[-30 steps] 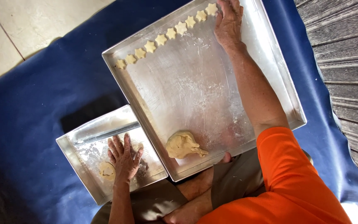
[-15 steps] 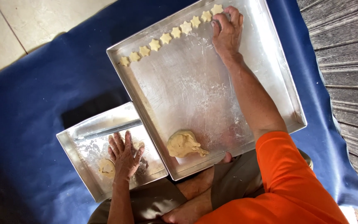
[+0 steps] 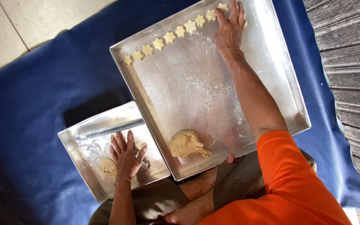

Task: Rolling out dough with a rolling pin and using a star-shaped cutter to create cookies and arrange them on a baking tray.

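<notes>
My right hand, fingers flat, rests by the star row along the big tray's far edge, holding nothing; my left hand presses spread on dough.

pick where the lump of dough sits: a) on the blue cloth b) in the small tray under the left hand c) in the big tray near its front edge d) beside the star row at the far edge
c: the lump of dough lies in the big tray by its near rim, far from the row of star cutouts and apart from the small tray.
</notes>
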